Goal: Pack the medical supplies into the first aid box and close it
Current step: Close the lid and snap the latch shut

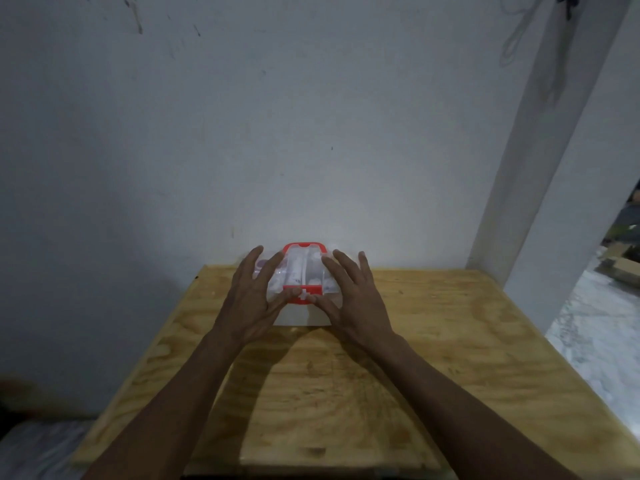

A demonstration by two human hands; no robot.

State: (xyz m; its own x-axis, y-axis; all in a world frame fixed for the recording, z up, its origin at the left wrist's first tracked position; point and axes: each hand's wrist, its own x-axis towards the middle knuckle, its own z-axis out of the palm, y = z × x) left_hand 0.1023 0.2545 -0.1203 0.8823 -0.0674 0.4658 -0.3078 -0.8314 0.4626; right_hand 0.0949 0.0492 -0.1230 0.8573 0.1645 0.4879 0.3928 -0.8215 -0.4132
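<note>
Box [304,271] — long axis left-right — handle rearward.

A single wide-angle view from the person's head looks forward and down over the tabletop [433,341], close enough that both forearms enter from the bottom edge. Beyond the tabletop's far edge the wall [242,133] fills the upper half.

Wall [277,133] close behind box [304,271]

First aid box [304,271]: translucent glossy plastic, red plastic latch [302,295]. Table [433,341]: bare plywood, visible grain, matt. Wall [242,133]: matt painted, scuffed.
</note>
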